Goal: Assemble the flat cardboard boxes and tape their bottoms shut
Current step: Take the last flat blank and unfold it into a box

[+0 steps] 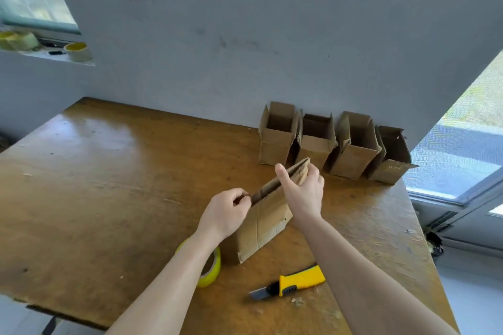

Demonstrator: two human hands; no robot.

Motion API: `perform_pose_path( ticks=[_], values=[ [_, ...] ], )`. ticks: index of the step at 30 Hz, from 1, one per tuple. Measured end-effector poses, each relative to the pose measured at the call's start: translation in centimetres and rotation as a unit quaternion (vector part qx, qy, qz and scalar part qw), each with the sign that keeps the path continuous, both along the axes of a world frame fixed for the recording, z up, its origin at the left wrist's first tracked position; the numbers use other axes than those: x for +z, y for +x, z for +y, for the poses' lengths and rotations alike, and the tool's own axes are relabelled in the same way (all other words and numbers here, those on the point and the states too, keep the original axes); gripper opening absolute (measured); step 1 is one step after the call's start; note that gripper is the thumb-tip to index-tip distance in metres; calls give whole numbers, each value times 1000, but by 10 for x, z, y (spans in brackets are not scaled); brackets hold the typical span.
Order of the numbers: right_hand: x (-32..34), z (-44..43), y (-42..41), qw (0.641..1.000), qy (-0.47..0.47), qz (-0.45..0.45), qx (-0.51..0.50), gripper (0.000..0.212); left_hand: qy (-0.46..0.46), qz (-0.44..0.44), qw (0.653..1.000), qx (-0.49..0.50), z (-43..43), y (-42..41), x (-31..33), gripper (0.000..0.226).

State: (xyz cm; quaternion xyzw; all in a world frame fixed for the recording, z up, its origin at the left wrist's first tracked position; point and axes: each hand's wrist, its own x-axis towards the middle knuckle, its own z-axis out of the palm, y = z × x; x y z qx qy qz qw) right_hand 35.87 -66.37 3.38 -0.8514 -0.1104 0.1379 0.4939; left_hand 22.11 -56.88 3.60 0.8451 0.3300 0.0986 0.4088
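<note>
Head view showed the flat box (268, 216) upright on its edge, lower end seemingly on the desk (109, 185). The left grip (228, 212) pinched its near top corner. The right grip (304, 189) clasped the far end, thumb in front, fingers behind — likely set to pull the walls apart. The tape roll (211, 270) and knife (295, 281) lay close — handy for the bottom. Four finished boxes (275, 144) lined the wall.

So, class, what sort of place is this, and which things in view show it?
Probably a small packing workbench: a worn wooden table, four assembled boxes lined up by the wall, and a tape roll and utility knife at hand.
</note>
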Motion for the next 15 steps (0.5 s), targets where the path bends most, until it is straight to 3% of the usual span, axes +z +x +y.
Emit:
perform_pose_path(
  ticks=[9, 15],
  values=[
    [3, -2, 4, 994, 72, 60, 57, 87, 44, 39, 998, -23, 22, 0, 2, 16],
    [-4, -7, 4, 994, 60, 58, 65, 82, 103, 26, 987, 124, 39, 5, -11, 21]
  ],
)
